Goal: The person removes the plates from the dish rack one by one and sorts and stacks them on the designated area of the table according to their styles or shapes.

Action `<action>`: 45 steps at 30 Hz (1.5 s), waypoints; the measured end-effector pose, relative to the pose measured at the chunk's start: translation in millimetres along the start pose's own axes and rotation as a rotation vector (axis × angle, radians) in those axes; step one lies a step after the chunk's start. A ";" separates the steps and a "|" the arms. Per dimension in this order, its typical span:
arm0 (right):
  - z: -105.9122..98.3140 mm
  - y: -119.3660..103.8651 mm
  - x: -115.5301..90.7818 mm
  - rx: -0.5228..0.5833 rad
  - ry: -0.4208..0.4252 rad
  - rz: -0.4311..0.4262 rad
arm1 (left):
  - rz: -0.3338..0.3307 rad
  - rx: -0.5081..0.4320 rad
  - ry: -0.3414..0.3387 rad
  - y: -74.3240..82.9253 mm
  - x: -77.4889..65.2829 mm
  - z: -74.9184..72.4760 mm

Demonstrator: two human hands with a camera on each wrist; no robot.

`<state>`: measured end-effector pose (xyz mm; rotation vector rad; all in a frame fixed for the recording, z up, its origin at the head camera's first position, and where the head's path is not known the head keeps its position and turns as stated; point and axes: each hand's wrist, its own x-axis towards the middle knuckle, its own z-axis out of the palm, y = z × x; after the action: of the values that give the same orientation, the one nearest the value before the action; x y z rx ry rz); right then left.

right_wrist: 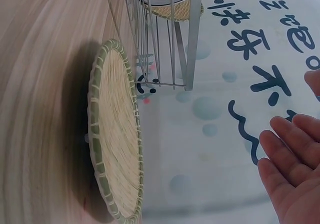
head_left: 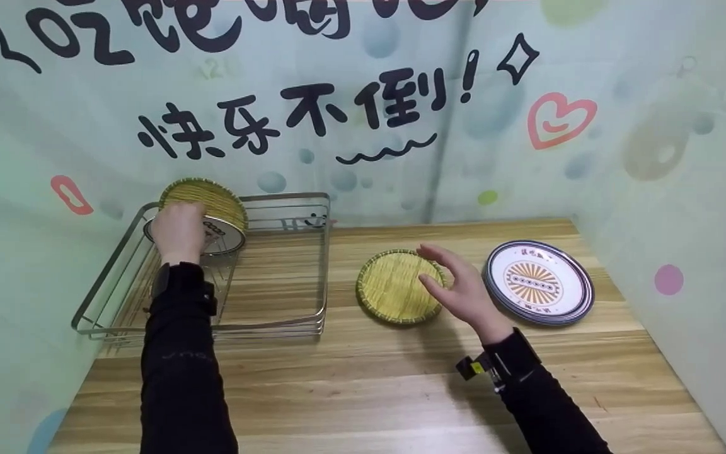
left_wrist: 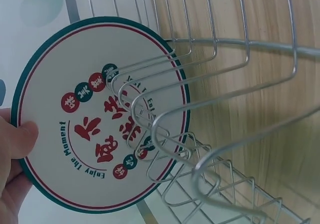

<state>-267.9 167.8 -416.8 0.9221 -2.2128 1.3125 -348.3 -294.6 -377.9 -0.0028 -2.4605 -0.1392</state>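
My left hand grips the edge of a round white plate with a green rim and red lettering. In the left wrist view the thumb presses on its face and the fingers curl behind. The plate stands tilted at the back left of a wire rack, whose wires cross in front of it. Behind the plate leans a round yellow woven tray. My right hand hovers with fingers spread over the right edge of another woven tray, which lies flat on the table; it holds nothing.
On the right of the wooden table lies a stack of round plates, the top one with an orange sunburst pattern. A printed backdrop rises behind the table, and pale side walls close it in.
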 end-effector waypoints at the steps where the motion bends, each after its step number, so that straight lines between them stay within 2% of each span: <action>1: -1.1 -4.6 0.7 0.005 -0.001 -0.010 | 0.009 0.002 0.008 0.1 0.3 -0.1; 7: -3.8 -20.6 2.5 -0.005 -0.011 -0.004 | 0.048 0.020 0.057 -0.9 2.0 1.8; 15: -2.7 -18.5 0.6 -0.009 -0.012 0.029 | 0.078 -0.012 0.175 2.4 2.9 2.1; 19: 2.4 0.1 -1.5 0.002 -0.006 0.034 | 0.100 -0.036 0.248 5.0 4.0 0.6; 22: 6.9 15.6 -3.4 0.012 -0.009 0.051 | 0.099 -0.072 0.277 9.2 4.4 -3.1; 26: 9.2 21.1 -4.2 0.022 -0.033 0.073 | 0.076 -0.110 0.274 17.0 5.9 -9.4; 31: 10.8 19.4 -3.5 0.011 -0.044 0.076 | 0.079 -0.168 0.281 29.9 12.5 -16.6; 33: 10.7 15.1 -2.5 0.015 -0.042 0.073 | 0.084 -0.189 0.291 35.3 15.4 -18.7; 40: 3.7 -20.2 3.4 0.035 -0.056 0.076 | 0.073 -0.248 0.307 51.4 21.9 -22.9; 45: 4.1 -21.4 4.2 0.040 -0.061 0.078 | 0.016 -0.330 0.339 58.3 24.2 -23.7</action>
<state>-255.6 155.6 -403.1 0.9102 -2.2976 1.3863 -350.2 -239.8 -338.6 -0.1309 -2.0751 -0.4960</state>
